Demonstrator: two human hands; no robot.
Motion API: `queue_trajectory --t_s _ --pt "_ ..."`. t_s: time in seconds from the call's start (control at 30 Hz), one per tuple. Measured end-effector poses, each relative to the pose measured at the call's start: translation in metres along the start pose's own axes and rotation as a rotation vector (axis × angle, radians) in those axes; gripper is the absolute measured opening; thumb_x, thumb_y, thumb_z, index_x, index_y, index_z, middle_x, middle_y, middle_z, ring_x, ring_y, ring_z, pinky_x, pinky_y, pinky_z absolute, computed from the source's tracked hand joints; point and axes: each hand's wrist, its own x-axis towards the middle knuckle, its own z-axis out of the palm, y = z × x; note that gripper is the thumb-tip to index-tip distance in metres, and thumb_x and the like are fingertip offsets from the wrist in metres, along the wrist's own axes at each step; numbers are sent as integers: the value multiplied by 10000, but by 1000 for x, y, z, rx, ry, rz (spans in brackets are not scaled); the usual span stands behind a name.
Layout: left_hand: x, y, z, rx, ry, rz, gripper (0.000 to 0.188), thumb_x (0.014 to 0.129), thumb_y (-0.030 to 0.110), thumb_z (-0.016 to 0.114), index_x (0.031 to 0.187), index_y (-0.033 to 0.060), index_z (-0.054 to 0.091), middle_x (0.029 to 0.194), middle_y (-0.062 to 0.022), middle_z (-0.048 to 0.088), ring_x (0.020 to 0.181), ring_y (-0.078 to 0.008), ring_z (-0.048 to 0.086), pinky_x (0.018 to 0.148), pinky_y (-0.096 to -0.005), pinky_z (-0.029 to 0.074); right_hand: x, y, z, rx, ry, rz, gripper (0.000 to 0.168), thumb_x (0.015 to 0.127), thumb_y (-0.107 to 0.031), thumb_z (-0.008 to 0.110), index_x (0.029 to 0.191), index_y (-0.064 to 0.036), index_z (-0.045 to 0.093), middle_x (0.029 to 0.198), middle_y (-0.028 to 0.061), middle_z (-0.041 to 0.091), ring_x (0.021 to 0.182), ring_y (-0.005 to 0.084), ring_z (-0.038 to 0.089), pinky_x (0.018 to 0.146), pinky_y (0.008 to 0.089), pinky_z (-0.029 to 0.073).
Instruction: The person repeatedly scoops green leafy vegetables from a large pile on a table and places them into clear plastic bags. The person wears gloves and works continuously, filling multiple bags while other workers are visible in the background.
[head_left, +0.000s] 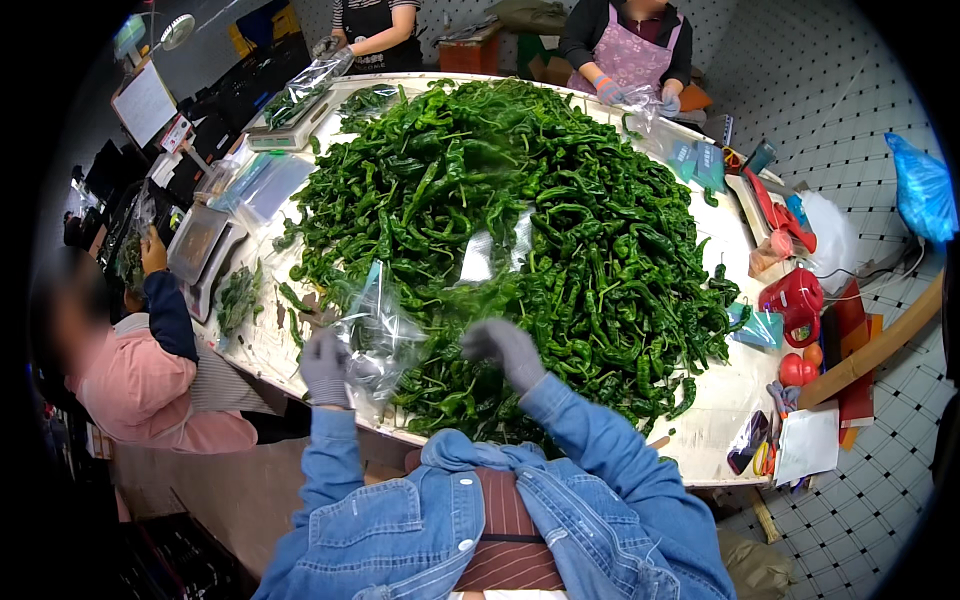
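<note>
A large heap of long green peppers (600, 247) covers much of the white table (705, 442) before me. My left hand (326, 367), in a grey glove, grips the edge of a clear plastic bag (379, 337) at the heap's near left side. Glare on the film hides how much the bag contains. My right hand (506, 352), gloved alike, hovers over the near peppers to the right of the bag. Its fingers curl downward and are blurred, so whether they hold a pepper cannot be made out.
Scales stand at the left (199, 244) and back left (289, 124). Co-workers are at the left (150, 382), far side (379, 34) and far right (637, 45). Along the right edge are a red jug (791, 304), a phone (748, 442) and yellow-handled scissors (763, 457).
</note>
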Motion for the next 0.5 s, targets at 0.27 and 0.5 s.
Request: queue_trajectory --t_s 0.27,0.5 --pt "5 40 -31 -156 99 138 190 925 150 558 1012 -14 601 655 -3 508 491 -78 466 423 -223 400 108 -42 -31 -2312 -507 -317 366 779 -159 634 1139 -117 591 1060 39 617 1035 218 551 877 366 398" --pt "-8 39 -25 -143 146 85 207 894 166 601 997 -12 582 669 -22 525 495 -96 499 426 -217 409 123 -31 -26 -2327 -502 -190 243 808 -164 609 1045 -142 657 1069 68 612 1024 231 565 799 369 439"
